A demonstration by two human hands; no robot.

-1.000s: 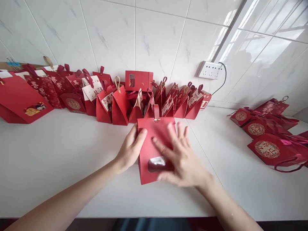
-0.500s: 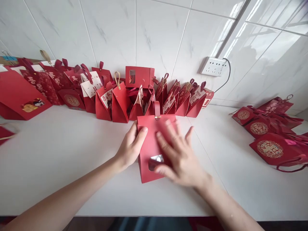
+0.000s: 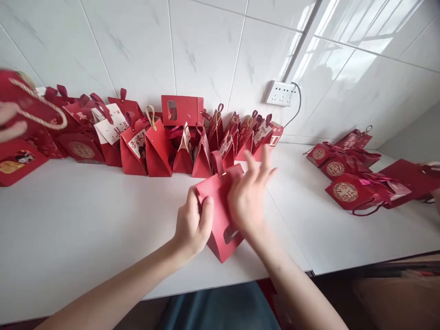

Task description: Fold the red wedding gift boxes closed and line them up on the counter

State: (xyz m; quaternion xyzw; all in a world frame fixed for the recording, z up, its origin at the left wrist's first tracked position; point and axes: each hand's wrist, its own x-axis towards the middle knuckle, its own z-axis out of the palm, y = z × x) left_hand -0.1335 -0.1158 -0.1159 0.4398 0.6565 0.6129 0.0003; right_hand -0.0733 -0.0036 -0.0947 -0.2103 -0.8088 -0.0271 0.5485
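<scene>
A red paper gift box (image 3: 220, 206) with a ribbon loop on top and a small window low on its front stands tilted on the white table in front of me. My left hand (image 3: 195, 217) grips its left edge, thumb on the front face and fingers behind. Against the right side of the box is my right hand (image 3: 249, 195), palm at the edge and fingers spread upward, slightly blurred. The box's back is hidden.
Along the tiled wall stands a row of red gift boxes (image 3: 160, 149). More round-emblem boxes (image 3: 345, 192) lie at the right. Another person's hand (image 3: 12, 121) is at the far left by a rope-handled red bag (image 3: 32, 98). A power strip (image 3: 282, 94) hangs on the wall.
The gift box has turned so a lower corner points toward me. My right hand has lifted off its front to the right edge. At far left, a co-worker's hand and bag have appeared.
</scene>
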